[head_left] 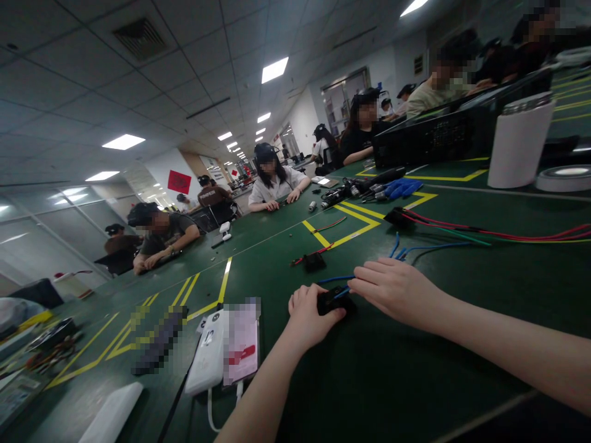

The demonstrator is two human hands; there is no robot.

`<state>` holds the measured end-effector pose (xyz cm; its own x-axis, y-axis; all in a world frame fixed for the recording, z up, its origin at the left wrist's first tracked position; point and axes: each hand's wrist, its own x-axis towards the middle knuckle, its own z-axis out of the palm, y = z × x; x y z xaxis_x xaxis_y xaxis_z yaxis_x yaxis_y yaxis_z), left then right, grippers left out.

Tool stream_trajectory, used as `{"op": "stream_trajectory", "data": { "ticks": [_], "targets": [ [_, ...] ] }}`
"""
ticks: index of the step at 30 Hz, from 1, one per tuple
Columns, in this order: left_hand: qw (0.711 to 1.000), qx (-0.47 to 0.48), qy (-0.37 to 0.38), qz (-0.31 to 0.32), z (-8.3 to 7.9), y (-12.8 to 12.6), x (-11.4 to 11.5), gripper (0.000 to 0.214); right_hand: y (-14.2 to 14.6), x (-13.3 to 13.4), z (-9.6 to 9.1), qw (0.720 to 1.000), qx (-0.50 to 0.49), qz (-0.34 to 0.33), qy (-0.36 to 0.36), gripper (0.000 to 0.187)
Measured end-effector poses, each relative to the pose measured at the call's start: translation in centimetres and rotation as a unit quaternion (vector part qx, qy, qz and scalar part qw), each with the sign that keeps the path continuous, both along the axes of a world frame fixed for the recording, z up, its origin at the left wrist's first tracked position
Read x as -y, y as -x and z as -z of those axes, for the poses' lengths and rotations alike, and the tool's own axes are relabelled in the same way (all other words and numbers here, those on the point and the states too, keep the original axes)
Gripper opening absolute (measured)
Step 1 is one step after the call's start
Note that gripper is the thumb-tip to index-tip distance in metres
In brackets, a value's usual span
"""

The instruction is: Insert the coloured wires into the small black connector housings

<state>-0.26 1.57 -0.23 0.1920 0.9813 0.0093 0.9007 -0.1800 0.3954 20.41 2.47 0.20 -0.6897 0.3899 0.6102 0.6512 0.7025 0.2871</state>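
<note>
On the green table, my left hand (310, 317) has its fingers and thumb around a small black part (331, 299) and presses it against the surface. Blue wires (333, 279) run from beside this part to my right hand (392, 290), whose fingers are closed on them close to the black part. The loose blue ends (399, 251) stick out beyond my right hand's knuckles. Just past my hands lies another black part (314, 261) with a short red and black lead. My right fingertips partly hide the wires.
Further right are a black connector with red wires (498, 232), a pale tumbler (521, 141) and a roll of tape (564, 178). Blue-handled tools (401, 189) lie at the back. A white power bank (207, 351) and a phone (242, 344) sit left. Several people work around the table.
</note>
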Motion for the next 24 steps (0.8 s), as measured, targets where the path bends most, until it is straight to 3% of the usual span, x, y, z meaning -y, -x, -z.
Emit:
{"op": "stream_trajectory", "data": {
  "ticks": [6,12,19,24],
  "targets": [
    [1.000,-0.008,0.015,0.002,-0.26,-0.08,0.14,0.039,0.09,-0.26,0.43,0.998,0.004,0.025,0.066,0.010],
    [1.000,-0.014,0.018,0.001,-0.24,-0.14,0.07,0.039,-0.04,-0.14,0.20,0.998,0.007,0.018,0.052,0.013],
    [1.000,-0.014,0.008,-0.001,-0.04,-0.12,0.04,0.039,-0.05,0.17,0.05,1.000,-0.004,-0.020,-0.022,0.015],
    [1.000,-0.012,0.008,-0.001,-0.03,-0.06,0.03,0.039,-0.02,-0.13,0.42,1.000,0.001,0.001,0.016,0.015]
  ]
}}
